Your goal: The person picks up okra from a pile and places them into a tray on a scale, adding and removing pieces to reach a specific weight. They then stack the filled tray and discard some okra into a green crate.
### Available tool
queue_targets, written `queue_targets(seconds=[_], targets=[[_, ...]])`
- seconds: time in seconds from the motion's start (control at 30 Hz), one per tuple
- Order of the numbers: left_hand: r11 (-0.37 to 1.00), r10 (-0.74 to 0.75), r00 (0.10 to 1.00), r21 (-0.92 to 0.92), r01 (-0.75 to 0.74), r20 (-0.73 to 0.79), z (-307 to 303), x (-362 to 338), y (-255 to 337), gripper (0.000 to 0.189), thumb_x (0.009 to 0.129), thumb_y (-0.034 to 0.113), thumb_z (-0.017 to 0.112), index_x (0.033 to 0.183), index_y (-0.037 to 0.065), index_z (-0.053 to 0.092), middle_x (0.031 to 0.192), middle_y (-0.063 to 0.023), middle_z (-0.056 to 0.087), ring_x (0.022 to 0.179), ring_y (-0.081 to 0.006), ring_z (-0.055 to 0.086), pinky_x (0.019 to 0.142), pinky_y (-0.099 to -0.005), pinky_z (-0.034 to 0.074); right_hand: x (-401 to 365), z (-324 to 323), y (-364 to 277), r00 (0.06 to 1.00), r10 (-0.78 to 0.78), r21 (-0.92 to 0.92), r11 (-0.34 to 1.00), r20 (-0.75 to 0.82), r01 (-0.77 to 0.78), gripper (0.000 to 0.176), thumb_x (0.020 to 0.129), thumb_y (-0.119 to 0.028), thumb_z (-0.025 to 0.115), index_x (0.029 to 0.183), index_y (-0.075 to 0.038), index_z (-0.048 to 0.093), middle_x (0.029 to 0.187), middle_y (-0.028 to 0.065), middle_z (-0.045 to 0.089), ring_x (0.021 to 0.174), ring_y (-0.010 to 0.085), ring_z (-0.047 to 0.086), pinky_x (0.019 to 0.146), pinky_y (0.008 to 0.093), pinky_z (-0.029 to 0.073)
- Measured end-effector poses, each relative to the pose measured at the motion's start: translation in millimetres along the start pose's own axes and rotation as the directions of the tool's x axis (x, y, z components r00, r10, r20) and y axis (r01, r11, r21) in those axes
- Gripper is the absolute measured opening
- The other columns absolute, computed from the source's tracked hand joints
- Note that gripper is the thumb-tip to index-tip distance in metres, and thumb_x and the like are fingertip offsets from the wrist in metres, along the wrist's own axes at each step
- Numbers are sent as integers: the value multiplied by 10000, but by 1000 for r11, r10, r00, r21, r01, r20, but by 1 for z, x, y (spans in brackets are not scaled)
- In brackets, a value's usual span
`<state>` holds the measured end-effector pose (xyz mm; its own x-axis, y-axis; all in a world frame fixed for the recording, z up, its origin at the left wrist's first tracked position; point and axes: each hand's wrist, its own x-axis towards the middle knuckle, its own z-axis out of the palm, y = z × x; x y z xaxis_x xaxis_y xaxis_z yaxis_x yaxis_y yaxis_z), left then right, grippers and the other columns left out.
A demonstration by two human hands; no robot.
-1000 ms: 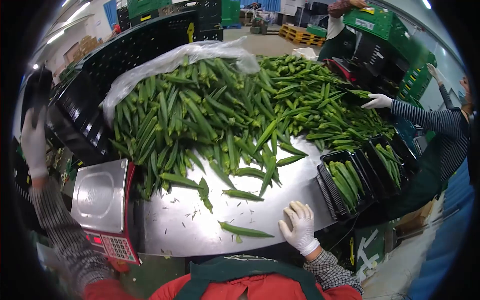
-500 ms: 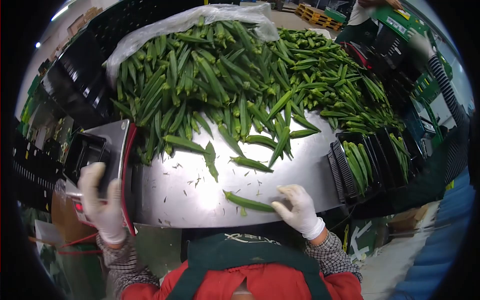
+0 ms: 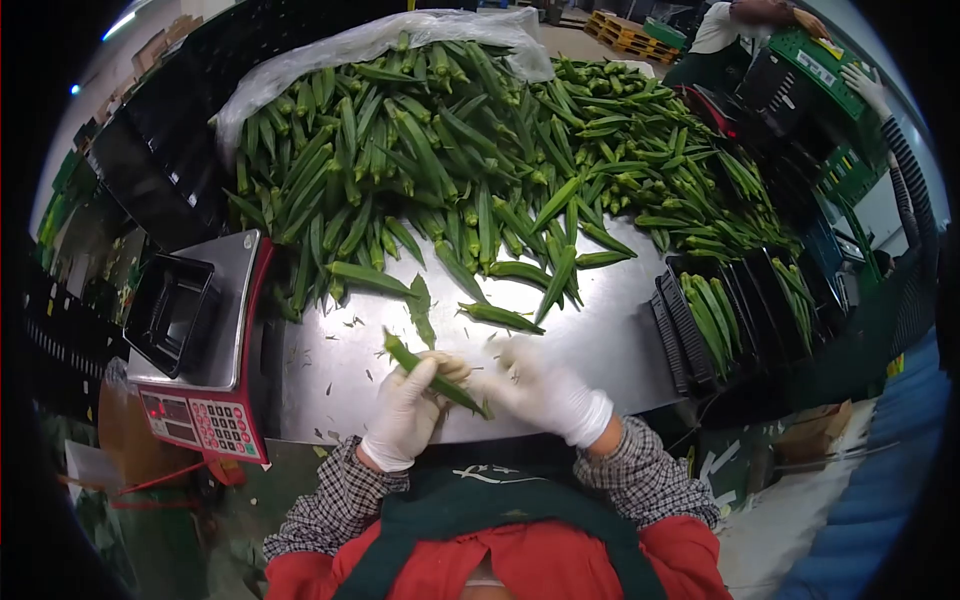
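An okra pod [image 3: 432, 374] is gripped in my left hand [image 3: 402, 408], white-gloved, above the front of the steel table [image 3: 335, 385]. The pod slants down to the right, its stem end up at the left. My right hand [image 3: 552, 392], also gloved and slightly blurred, is just right of the pod's lower tip, with its fingers apart and pointing toward it. A few loose okra pods [image 3: 503, 318] and a torn green leaf [image 3: 420, 308] lie on the steel beyond my hands. Behind them rises a large okra heap [image 3: 430, 150].
At left, a black plastic tray [image 3: 172, 312] sits on a red-edged digital scale [image 3: 238, 300]. Black trays [image 3: 672, 335] stand at right, some holding okra. Clear plastic sheeting [image 3: 370, 42] borders the heap. A co-worker [image 3: 725, 40] handles a green crate [image 3: 818, 70] at the far right.
My left hand has come from the scale to the table's middle and now holds the okra pod, which lay on the steel. My right hand has shifted left.
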<state>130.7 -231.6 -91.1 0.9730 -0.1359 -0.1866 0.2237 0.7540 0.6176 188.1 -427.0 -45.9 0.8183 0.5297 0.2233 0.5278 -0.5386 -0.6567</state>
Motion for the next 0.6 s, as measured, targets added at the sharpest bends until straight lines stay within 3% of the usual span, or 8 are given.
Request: queue_targets(seconds=[0.07, 0.13, 0.23, 0.33, 0.37, 0.4, 0.47, 0.6], targets=[[992, 11, 1000, -129, -12, -12, -9, -2, 5, 227, 940, 199, 539, 1091, 30, 553, 1015, -97, 611, 933, -213, 602, 876, -380, 487, 17, -12, 33, 958, 109, -118, 983, -266, -144, 594, 793, -395, 672, 1197, 13, 521, 850, 149, 636, 721, 313, 635, 657, 394, 515], [986, -43, 999, -160, 41, -11, -13, -5, 2, 199, 941, 199, 530, 1057, 41, 561, 975, -79, 602, 905, -212, 597, 864, -394, 490, 31, -19, 61, 921, 214, -397, 853, -324, -338, 625, 814, -334, 654, 1275, 34, 446, 842, 179, 649, 712, 310, 647, 660, 396, 521], [953, -118, 984, -263, 150, 131, -8, -2, -4, 247, 955, 200, 494, 1127, 35, 555, 1013, -104, 613, 943, -231, 591, 890, -402, 479, 39, -6, 104, 898, 246, -381, 840, -366, -386, 583, 839, -231, 616, 1317, 26, 404, 784, 164, 653, 660, 276, 647, 622, 367, 519], [918, -111, 966, -348, 190, 234, -12, 2, -6, 287, 964, 200, 473, 1188, 30, 533, 1089, -138, 612, 1033, -263, 584, 921, -422, 476, 26, -18, 59, 898, 339, 110, 941, -279, -321, 551, 848, -158, 581, 1345, -14, 392, 725, 141, 641, 609, 250, 631, 590, 332, 507], [962, -171, 985, -217, 167, -1, -4, -2, -2, 287, 954, 204, 499, 1184, 32, 499, 1201, -133, 555, 1097, -264, 553, 944, -394, 456, 20, -17, 38, 935, 307, 235, 936, -175, -264, 462, 848, -33, 540, 1298, 7, 444, 663, 6, 509, 552, 69, 455, 504, 232, 398], [953, -168, 985, -253, 170, 31, 3, -1, -2, 291, 952, 197, 505, 1191, 32, 497, 1206, -136, 553, 1111, -270, 546, 952, -396, 451, 11, -15, 24, 947, 321, 208, 926, 13, -316, 412, 850, -47, 573, 1252, 3, 499, 705, 20, 526, 599, 82, 484, 537, 232, 415], [934, -151, 983, -312, 176, 101, 15, 4, -2, 300, 947, 183, 518, 1205, 33, 493, 1216, -142, 547, 1139, -284, 531, 969, -401, 441, 0, 9, 5, 987, -145, 251, 960, 64, 125, 288, 833, -79, 650, 1106, -2, 603, 874, 79, 585, 737, 146, 565, 666, 298, 467], [908, -142, 989, -394, 144, 34, -23, 8, -16, 259, 932, 128, 536, 1174, 38, 506, 1121, -152, 595, 1114, -308, 541, 973, -444, 440, 15, 3, 19, 996, -73, -123, 990, -43, 67, 253, 804, -137, 660, 1030, -25, 630, 855, 130, 573, 733, 279, 591, 681, 366, 500]])
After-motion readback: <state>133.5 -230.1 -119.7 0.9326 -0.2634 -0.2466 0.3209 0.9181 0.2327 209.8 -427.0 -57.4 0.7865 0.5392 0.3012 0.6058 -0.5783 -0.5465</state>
